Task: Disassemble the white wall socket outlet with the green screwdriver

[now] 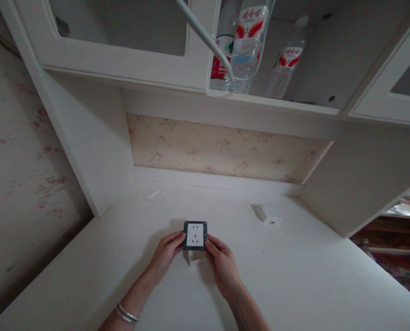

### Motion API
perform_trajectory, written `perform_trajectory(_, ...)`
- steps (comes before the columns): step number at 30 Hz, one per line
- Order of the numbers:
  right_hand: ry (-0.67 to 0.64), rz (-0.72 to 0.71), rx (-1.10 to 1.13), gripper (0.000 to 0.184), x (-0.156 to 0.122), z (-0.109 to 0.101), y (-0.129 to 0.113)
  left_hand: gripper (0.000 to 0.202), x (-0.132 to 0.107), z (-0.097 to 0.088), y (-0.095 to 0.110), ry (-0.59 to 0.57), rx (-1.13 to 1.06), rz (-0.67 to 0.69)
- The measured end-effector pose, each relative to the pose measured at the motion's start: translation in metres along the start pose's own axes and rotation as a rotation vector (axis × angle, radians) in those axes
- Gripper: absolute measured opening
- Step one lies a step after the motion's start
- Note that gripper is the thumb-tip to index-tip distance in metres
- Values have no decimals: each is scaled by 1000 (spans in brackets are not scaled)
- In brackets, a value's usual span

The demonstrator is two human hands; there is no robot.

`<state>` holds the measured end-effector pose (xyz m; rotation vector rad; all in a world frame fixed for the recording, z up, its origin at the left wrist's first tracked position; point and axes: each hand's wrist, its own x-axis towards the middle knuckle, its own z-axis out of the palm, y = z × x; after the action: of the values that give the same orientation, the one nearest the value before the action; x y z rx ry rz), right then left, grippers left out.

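Note:
Between both hands is a wall socket [195, 235], a white face with several dark slots inside a dark square frame. My left hand [167, 253] pinches its left edge, and a silver bangle circles that wrist. The right edge is gripped by my right hand [223, 263], thumb in front and fingers behind. Just below the socket shows part of a pale box-like piece [193, 257]; whether the two touch, I cannot tell. A flat white square plate [157, 196] lies farther back on the left. To the right rests a white box [270, 214] on the same surface.
The white desk top [294, 271] runs back to flowered wallpaper [212, 149]. Overhead, a cabinet shelf [277, 102] holds plastic bottles [248, 37], with a pale cable [205, 34] hanging before them. White side panels [84, 133] enclose the nook.

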<state>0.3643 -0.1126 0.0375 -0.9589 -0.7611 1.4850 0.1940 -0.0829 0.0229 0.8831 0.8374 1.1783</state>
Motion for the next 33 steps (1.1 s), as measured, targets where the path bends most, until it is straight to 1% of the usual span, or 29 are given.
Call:
perform_trajectory(5, -10, -14, 18, 37, 0, -1, 1, 39, -3, 1, 5, -63, -41, -12)
perform_trajectory(7, -16, -7, 21, 34, 0, -1, 1, 38, -3, 2, 6, -70, -41, -9)
perform_trajectory(11, -11, -11, 32, 33, -1, -2, 1, 38, -2, 1, 5, -58, -2, -22)
perform_trajectory(14, -13, -16, 26, 35, -1, -2, 2, 39, 0, 0, 3, -22, 33, -17)
perform_trajectory(17, -26, -11, 23, 36, 0, -2, 3, 39, 1, 0, 1, 2, 24, 1)
perform_trajectory(24, -23, -4, 20, 37, -1, -1, 3, 36, -1, 0, 4, -7, -2, 11)
perform_trajectory(33, 60, 0, 73, 36, 0, -4, 6, 43, 2, -1, 0, 34, 34, 51)
